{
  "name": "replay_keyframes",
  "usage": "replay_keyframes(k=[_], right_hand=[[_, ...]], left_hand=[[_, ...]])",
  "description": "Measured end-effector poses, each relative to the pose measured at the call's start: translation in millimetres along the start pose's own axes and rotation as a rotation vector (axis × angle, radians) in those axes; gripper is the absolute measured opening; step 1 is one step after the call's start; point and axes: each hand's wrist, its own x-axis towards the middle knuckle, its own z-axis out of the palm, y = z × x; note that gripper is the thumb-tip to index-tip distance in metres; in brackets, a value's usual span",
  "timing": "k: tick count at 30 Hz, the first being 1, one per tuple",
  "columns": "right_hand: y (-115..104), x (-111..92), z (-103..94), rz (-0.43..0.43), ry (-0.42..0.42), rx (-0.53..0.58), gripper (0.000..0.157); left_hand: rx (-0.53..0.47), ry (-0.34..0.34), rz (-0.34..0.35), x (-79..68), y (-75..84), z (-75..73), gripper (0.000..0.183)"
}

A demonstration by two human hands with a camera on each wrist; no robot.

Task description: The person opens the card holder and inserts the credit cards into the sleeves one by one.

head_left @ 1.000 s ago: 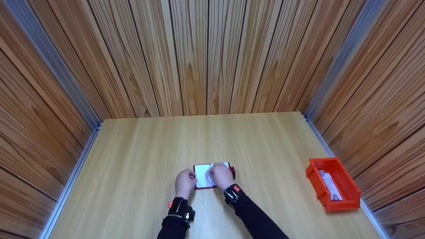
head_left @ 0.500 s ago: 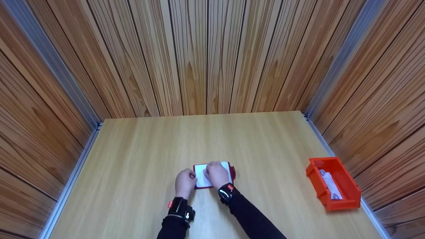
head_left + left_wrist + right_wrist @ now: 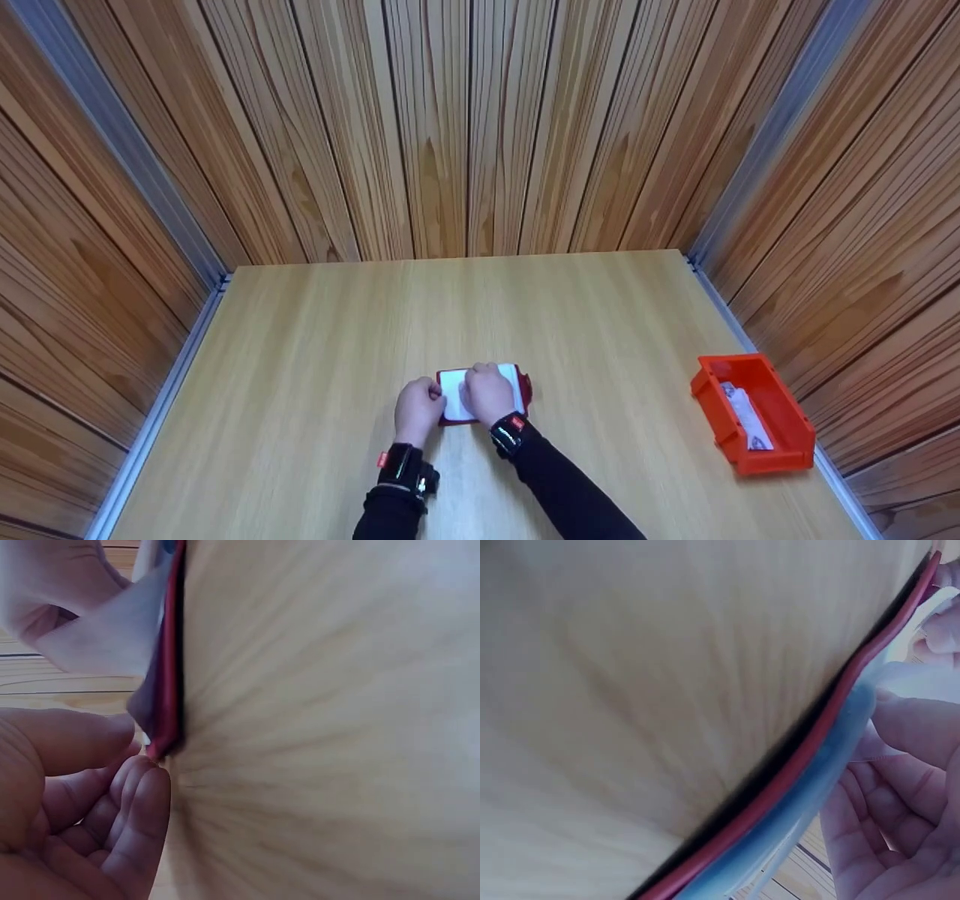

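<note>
A small notebook (image 3: 452, 385) with a red cover (image 3: 795, 765) lies open on the table, white pages up. A darker red strip (image 3: 526, 390) shows along its right edge. At the near left edge, my left hand (image 3: 418, 411) pinches the cover's corner (image 3: 169, 731) between thumb and curled fingers. My right hand (image 3: 490, 394) is over the middle of the pages and hides part of them. Its thumb and fingers pinch a thin white page (image 3: 922, 682), which stands bent up from the thicker block of pages (image 3: 780, 817). In the left wrist view, that lifted page (image 3: 112, 630) looks blurred.
An orange-red bin (image 3: 795, 412) stands at the table's right edge. Inside it lies a whitish printed packet or strip (image 3: 748, 420). Wood-plank walls (image 3: 450, 135) with metal rails (image 3: 161, 420) bound the pale wooden table (image 3: 322, 337) on three sides.
My right hand has moved slightly left across the notebook, uncovering more white page at the right side. My left hand has barely moved.
</note>
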Motion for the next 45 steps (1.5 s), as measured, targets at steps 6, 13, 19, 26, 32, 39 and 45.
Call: replay_keyframes(k=[6,13,19,26,32,39,45], right_hand=[[0.8,1.6,-0.2,0.022,-0.061,-0.009,0.019],[0.6,2.3,-1.6,0.037,-0.089,-0.014,0.013],[-0.6,1.3,-2.2,0.044,-0.085,-0.01,0.013],[0.5,0.5,-2.5,0.029,-0.082,-0.017,0.014],[1.5,0.8,-1.6,0.025,-0.096,-0.005,0.013],[1.7,1.6,-3.9,0.027,-0.116,-0.001,0.01],[1.6,0.9,-3.6,0.022,-0.1,-0.005,0.011]], left_hand=[[-0.017,0.026,0.033,-0.3,18.6,-5.2,0.01],[-0.01,0.018,0.109,-1.8,32.0,-4.4,0.014],[0.015,-0.007,0.061,-2.6,31.1,-1.9,0.014],[0.027,-0.023,0.021,-3.9,28.8,-1.1,0.011],[0.052,-0.052,-0.002,-3.8,24.8,0.7,0.013],[0.077,-0.084,-0.024,-2.7,21.3,2.2,0.014],[0.085,-0.103,-0.037,-3.8,16.9,4.6,0.015]])
